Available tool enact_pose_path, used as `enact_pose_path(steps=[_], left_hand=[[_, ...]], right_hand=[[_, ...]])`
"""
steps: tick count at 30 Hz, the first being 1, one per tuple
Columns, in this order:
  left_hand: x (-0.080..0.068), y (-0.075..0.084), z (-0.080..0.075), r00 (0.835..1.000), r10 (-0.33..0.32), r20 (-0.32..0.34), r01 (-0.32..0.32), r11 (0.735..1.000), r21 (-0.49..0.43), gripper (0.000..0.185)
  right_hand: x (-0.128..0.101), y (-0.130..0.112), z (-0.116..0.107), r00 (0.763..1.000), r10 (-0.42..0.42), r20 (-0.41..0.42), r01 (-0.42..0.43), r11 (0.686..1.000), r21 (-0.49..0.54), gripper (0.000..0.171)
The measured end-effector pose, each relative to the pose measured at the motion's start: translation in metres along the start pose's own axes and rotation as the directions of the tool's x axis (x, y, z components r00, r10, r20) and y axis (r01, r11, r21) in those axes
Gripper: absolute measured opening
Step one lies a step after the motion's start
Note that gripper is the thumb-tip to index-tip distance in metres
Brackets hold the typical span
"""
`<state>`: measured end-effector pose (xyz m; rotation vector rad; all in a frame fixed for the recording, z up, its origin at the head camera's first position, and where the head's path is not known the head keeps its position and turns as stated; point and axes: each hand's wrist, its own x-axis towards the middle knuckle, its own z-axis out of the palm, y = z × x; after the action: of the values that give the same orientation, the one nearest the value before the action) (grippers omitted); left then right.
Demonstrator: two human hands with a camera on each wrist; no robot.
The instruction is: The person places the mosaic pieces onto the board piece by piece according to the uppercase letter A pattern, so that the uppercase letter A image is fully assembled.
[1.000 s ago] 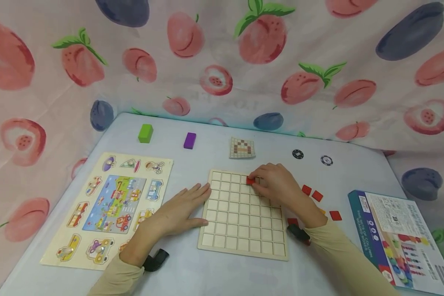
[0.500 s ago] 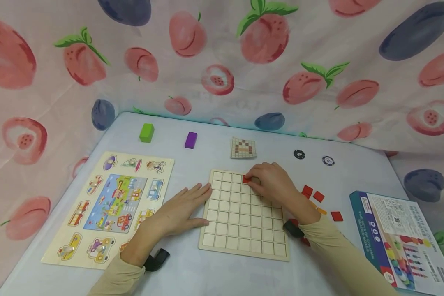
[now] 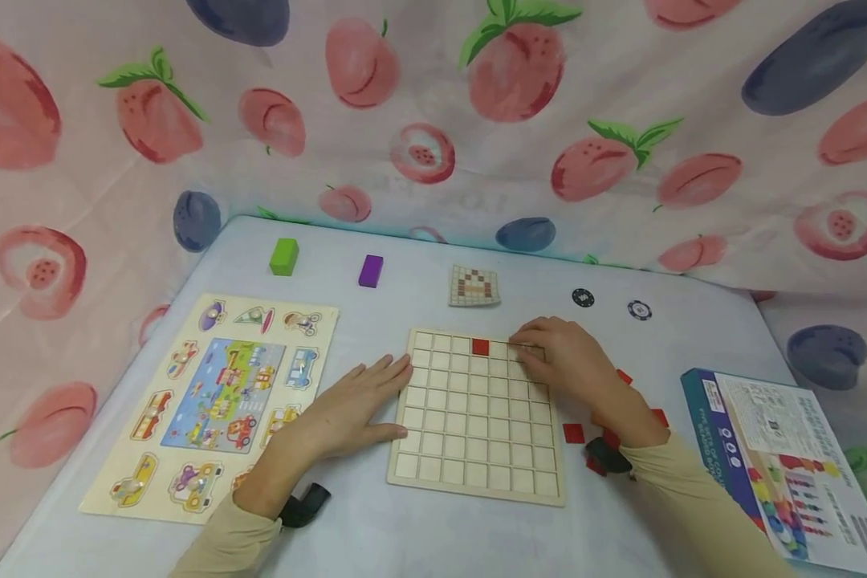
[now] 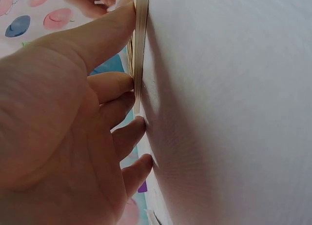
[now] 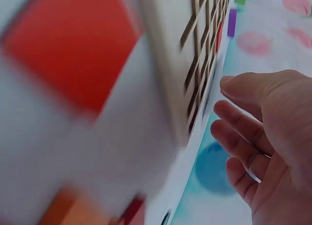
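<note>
A wooden grid board [image 3: 477,417] lies on the white table, with one red square tile [image 3: 480,347] set in a cell of its far row. My left hand [image 3: 350,413] lies with spread fingers along the board's left edge; its thumb [image 4: 114,32] touches that edge in the left wrist view. Above the board's far right part is my right hand [image 3: 567,357], its fingers loosely bent and nothing between them, as the right wrist view also shows. Loose red tiles [image 3: 574,433] lie right of the board, some partly hidden by the right forearm. An orange piece [image 5: 73,208] shows blurred there.
A small pattern card [image 3: 473,286] lies beyond the board, near a purple block [image 3: 371,271] and a green block [image 3: 284,257]. Two round chips [image 3: 583,298] lie at the back right. Left is a picture puzzle [image 3: 224,397]; right, a printed box [image 3: 787,457].
My right hand first slid the red tile slightly left into its cell, then let go and moved right, away from it. The left hand has stayed at the board's edge.
</note>
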<state>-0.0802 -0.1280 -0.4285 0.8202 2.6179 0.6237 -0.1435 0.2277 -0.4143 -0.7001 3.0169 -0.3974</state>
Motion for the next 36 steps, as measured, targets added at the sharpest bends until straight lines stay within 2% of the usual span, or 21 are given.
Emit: enact_pose_path(steps=[9,16,24,36], left_hand=[[-0.001,0.000,-0.001,1.000,0.003,-0.006,-0.003,1.000,-0.020,0.086],[-0.002,0.000,-0.001,1.000,0.007,-0.013,-0.007,1.000,-0.019,0.085],[-0.002,0.001,-0.001,1.000,0.012,-0.014,-0.012,0.999,-0.036,0.085],[-0.002,0.001,-0.001,1.000,0.011,-0.022,-0.012,1.000,-0.029,0.085]], right_hand=[[-0.046,0.042,-0.017,0.983,0.184,0.012,-0.184,0.980,0.079,0.036],[-0.070,0.062,-0.023,0.960,0.280,0.013,-0.280,0.957,0.071,0.041],[-0.083,0.075,-0.017,0.963,0.269,0.026,-0.270,0.962,0.026,0.037],[-0.083,0.080,-0.016,0.967,0.253,0.016,-0.253,0.967,0.009,0.038]])
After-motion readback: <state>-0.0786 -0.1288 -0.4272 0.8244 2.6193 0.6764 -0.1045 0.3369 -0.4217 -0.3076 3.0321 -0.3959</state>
